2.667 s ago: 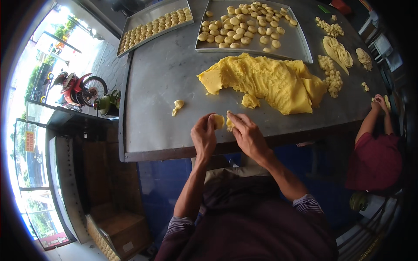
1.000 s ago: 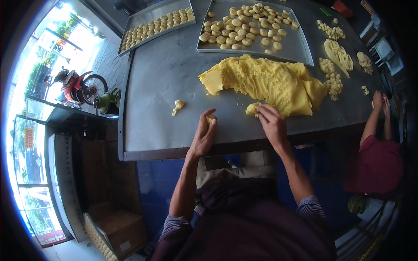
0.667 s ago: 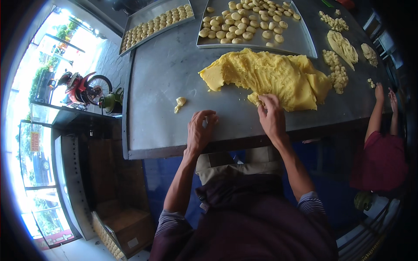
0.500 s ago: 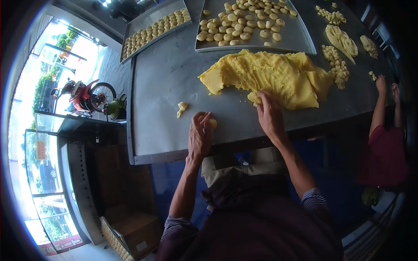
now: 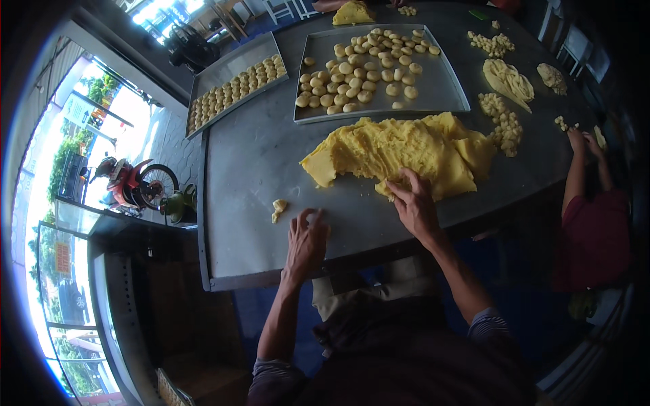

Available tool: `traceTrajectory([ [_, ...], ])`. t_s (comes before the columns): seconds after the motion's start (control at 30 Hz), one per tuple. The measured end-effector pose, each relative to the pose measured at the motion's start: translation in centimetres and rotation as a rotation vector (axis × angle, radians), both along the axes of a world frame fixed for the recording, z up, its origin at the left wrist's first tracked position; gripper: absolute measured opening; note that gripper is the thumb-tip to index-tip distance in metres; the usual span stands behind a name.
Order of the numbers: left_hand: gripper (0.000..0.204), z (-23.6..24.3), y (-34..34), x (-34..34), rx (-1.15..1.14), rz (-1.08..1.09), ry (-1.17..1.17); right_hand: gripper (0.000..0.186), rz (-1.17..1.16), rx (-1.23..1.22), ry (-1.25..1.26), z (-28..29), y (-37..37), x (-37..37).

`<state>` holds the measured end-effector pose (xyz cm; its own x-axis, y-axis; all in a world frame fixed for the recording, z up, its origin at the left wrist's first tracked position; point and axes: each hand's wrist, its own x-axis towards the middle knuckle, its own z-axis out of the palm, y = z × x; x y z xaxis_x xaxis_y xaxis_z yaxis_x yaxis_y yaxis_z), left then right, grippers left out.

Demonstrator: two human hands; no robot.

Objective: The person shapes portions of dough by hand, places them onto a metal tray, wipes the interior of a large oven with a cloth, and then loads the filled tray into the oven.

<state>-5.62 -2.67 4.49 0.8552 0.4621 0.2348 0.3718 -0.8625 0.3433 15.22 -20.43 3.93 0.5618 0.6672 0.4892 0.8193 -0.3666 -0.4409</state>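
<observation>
A large, rough-surfaced mass of yellow dough (image 5: 399, 142) lies on the metal table. My right hand (image 5: 409, 193) has its thumb and bent fingers on a piece of dough at the mass's front edge, partly hiding it. Left of it, my left hand (image 5: 305, 240) hangs low over the table with fingers bent and apart; a pale piece beside its index finger is mostly hidden. A small scrap of dough (image 5: 278, 208) rests just beyond that hand. Farther back are a tray (image 5: 382, 115) of scattered dough rounds and a narrower tray (image 5: 203, 84) of rows.
Several dough piles (image 5: 501, 125) line the table's right side. A co-worker in maroon (image 5: 592, 237) works there with both hands. Another person's arm (image 5: 328, 5) is at the far edge beside yellow dough (image 5: 352, 13). Outside the doorway at left stands a red motorbike (image 5: 128, 186).
My right hand has left my left hand and reached the dough mass. My left hand's fingers have loosened from the piece they held. The view has tilted up, showing the table's far edge.
</observation>
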Motion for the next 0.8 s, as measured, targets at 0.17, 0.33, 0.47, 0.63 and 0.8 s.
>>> traceTrajectory([
  [0.17,0.040,5.0,-1.1,2.5,-0.455,-0.020,-0.221,0.036,0.171,-0.005,0.210,-1.9,1.7,0.7],
  [0.33,0.041,3.3,6.2,3.9,-0.184,0.215,-0.278,0.039,0.080,-0.089,0.249,-0.9,1.9,-0.5],
  [0.47,0.019,-2.9,9.3,-1.0,0.042,0.300,-0.072,0.043,0.097,-0.052,-0.018,0.2,0.8,-2.7],
  [0.63,0.009,-1.2,8.5,-2.6,-0.142,0.388,-0.169,0.044,0.167,-0.039,0.246,-1.5,0.8,-2.3],
  [0.8,0.024,0.2,8.0,-2.8,-0.462,0.340,-0.246,0.041,0.004,-0.154,0.019,-0.6,1.2,-1.6],
])
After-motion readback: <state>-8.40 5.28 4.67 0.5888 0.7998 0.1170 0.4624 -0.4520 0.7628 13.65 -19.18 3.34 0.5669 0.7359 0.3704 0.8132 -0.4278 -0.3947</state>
